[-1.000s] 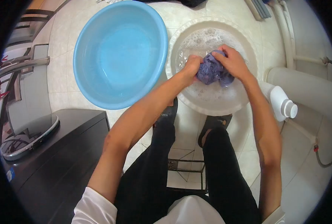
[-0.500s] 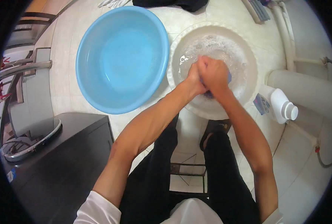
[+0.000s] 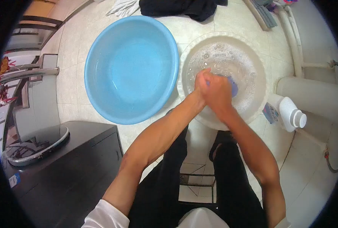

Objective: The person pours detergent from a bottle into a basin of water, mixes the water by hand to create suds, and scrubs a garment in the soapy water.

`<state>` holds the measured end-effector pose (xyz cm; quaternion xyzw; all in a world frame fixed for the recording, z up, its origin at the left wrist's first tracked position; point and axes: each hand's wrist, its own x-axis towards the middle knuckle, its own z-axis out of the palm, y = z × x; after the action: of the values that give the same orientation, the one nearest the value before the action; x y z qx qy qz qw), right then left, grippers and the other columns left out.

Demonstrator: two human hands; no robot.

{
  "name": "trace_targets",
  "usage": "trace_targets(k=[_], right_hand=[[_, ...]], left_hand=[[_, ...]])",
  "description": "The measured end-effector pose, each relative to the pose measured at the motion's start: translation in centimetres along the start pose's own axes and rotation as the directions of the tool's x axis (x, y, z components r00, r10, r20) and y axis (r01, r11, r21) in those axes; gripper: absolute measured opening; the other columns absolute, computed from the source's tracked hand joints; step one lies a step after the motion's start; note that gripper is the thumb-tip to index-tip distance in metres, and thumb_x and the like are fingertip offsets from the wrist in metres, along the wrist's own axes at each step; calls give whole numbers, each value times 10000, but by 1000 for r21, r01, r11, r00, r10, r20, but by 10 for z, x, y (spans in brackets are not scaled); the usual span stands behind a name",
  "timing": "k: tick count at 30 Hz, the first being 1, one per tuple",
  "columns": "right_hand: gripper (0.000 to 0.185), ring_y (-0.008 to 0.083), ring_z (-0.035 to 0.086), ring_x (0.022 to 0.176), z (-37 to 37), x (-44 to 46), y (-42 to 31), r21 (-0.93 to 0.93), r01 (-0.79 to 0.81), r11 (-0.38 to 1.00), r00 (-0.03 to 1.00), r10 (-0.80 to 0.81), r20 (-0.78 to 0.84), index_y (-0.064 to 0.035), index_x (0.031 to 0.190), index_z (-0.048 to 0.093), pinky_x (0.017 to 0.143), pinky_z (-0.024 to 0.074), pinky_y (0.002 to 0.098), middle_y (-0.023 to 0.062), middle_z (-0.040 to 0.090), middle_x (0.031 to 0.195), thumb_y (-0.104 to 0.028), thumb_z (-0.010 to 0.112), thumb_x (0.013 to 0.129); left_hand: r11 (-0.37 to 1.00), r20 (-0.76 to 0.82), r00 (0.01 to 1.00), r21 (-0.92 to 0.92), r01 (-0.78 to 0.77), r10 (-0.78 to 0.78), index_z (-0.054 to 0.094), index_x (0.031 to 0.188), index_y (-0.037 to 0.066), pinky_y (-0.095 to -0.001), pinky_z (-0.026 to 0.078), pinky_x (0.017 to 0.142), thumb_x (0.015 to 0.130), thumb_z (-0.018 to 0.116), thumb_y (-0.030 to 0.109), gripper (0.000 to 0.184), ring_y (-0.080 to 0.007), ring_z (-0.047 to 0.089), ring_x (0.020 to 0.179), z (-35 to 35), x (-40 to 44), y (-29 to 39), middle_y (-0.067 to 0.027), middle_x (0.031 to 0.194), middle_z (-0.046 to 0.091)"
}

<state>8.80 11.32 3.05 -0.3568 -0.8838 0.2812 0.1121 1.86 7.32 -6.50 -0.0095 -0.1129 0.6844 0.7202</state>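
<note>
With fingers (image 3: 211,78) of left hand (image 3: 200,86) and right hand (image 3: 219,90) clenched together, gripping a bunched blue-purple cloth (image 3: 233,88) in a round, white, scalloped plastic basin (image 3: 224,34) of sudsy water (image 3: 249,81). Likely soft, slippery, water-heavy; best held by thick folds. Just right of a large light-blue plastic basin (image 3: 134,72), short of a black fabric heap (image 3: 180,7).

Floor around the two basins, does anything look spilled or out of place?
No spill is visible: the suds sit inside the cream basin. Slightly odd: the black cloth and white cloth lie loose on the tiles beyond the blue basin, rather than in it.
</note>
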Motion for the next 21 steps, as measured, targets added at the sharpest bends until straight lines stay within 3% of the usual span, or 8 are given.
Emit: trace_targets(k=[1, 2, 7, 12, 15, 17, 18, 21], right_hand=[[296, 426, 649, 705, 6, 11, 15, -4, -4, 1000, 1000, 4, -9, -62, 741, 692, 651, 513, 511, 219, 667, 773, -294, 589, 892], [307, 427, 650, 705, 13, 27, 34, 55, -42, 998, 996, 46, -81, -65, 733, 690, 659, 513, 512, 219, 667, 768, -306, 588, 895], [325, 427, 652, 711, 10, 46, 43, 113, -231, 966, 970, 237, -45, -79, 719, 690, 679, 514, 514, 223, 664, 767, -328, 589, 903], [341, 445, 593, 625, -3, -10, -16, 155, 3, 988, 999, 4, -42, -26, 742, 667, 588, 460, 494, 242, 596, 671, -305, 580, 918], [341, 431, 589, 601, 4, -12, -11, 176, 61, 982, 995, -46, -87, -27, 717, 650, 579, 459, 484, 235, 588, 661, -298, 587, 914], [343, 431, 592, 606, 17, 7, 10, 125, 62, 990, 989, -44, -143, -25, 714, 647, 578, 459, 487, 241, 585, 666, -293, 582, 917], [345, 430, 596, 611, 19, 20, 25, 71, 57, 996, 979, -41, -199, -23, 710, 643, 577, 460, 490, 247, 581, 670, -288, 576, 920], [360, 434, 642, 682, 13, 46, 49, 120, -154, 981, 984, 162, -68, -71, 706, 689, 659, 512, 514, 208, 666, 756, -323, 553, 924]], left_hand=[[992, -501, 860, 122, -37, 93, 637, 986, 134, -434, 541, 820, 976, 392, 400, 361, -249, 667, 866, 41, 14, -17, -74, 958, 678], [968, -848, 481, 250, -7, 222, 634, 994, 135, -429, 543, 809, 987, 376, 393, 364, -247, 666, 858, 62, 24, -26, -72, 951, 677], [954, -788, 548, 290, -75, 282, 625, 995, 122, -418, 533, 835, 995, 366, 373, 361, -252, 654, 908, 33, 25, -18, -80, 977, 671], [988, -752, 645, 149, -31, 134, 567, 959, 140, -442, 521, 731, 973, 432, 397, 291, -257, 606, 856, -11, 2, 15, -73, 945, 623], [874, -787, 519, 464, 144, 333, 608, 956, 113, -387, 519, 788, 978, 435, 415, 349, -260, 614, 842, -23, -7, 19, -98, 922, 655], [981, -691, 699, 83, -178, 185, 619, 920, 125, -381, 521, 771, 978, 430, 390, 331, -255, 629, 848, -16, -1, 1, -86, 912, 660], [982, -689, 703, 80, -170, 178, 619, 920, 125, -381, 521, 771, 978, 430, 390, 331, -255, 629, 848, 5, 9, -8, -86, 912, 660], [958, -812, 512, 273, -92, 280, 625, 886, 140, -374, 524, 741, 974, 429, 357, 306, -251, 644, 835, 57, 22, -23, -71, 889, 662]])
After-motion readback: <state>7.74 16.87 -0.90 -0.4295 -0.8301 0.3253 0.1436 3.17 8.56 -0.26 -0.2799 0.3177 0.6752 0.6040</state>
